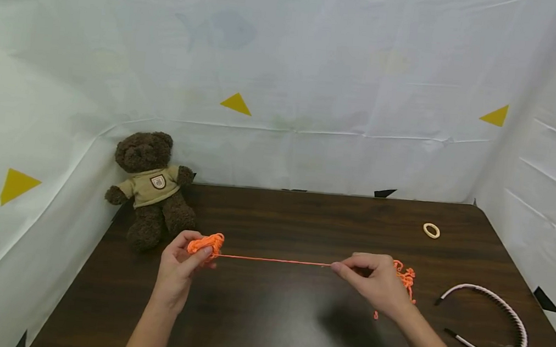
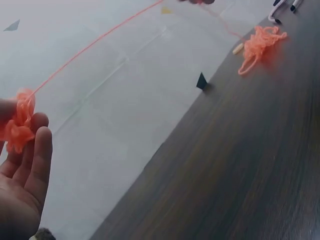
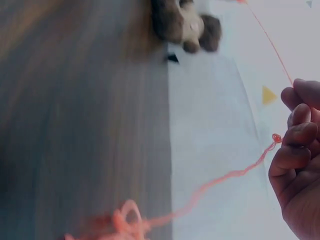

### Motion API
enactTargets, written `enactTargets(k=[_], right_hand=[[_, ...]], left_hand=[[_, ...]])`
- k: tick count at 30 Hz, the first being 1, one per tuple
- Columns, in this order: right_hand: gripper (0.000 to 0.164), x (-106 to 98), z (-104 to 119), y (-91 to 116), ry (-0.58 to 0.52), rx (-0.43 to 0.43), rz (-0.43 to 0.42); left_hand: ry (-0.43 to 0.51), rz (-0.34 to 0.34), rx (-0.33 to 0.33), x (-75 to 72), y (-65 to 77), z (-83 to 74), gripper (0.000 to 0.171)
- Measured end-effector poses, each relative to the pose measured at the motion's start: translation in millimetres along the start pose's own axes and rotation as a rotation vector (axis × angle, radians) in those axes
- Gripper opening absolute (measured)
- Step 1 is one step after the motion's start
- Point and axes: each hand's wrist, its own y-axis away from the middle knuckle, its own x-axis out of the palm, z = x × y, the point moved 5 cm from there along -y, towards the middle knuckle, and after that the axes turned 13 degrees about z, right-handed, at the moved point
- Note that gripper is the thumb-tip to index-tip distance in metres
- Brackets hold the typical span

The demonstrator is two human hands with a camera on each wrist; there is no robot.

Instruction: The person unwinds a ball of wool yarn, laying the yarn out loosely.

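My left hand [image 1: 177,269] holds a small wound bundle of orange yarn [image 1: 206,244] between thumb and fingers, above the table's left half. From it a taut strand [image 1: 275,260] runs straight across to my right hand [image 1: 379,284], which pinches it between thumb and forefinger. Behind the right hand lies a loose orange yarn heap [image 1: 405,277], partly hidden in the head view; the left wrist view shows the tangled heap [image 2: 260,45] more fully. In the right wrist view, a slack length of yarn [image 3: 225,177] with a small curl hangs from the right hand down towards the heap.
A brown teddy bear [image 1: 149,190] in a tan shirt sits at the back left, against the white sheet [image 1: 317,61]. On the dark wooden table [image 1: 255,315], a pale ring [image 1: 431,230] lies at the back right, and a white headband [image 1: 518,321] near the right edge.
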Motion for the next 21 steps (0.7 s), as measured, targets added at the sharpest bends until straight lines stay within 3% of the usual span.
enactTargets(k=[6,11,21], right_hand=[[0.014,-38,-11,16,0.089,0.030,-0.033],[0.013,-61,-22,32,0.164,0.105,-0.061],[0.005,-96,-29,56,0.253,0.212,-0.135]], left_hand=[[-0.001,-0.023,-0.017,-6.5,3.3,0.5,0.018],[0.039,-0.038,-0.014,-8.5,3.8,1.6,0.020],[0.114,-0.042,0.048,-17.5,5.5,0.4,0.019]])
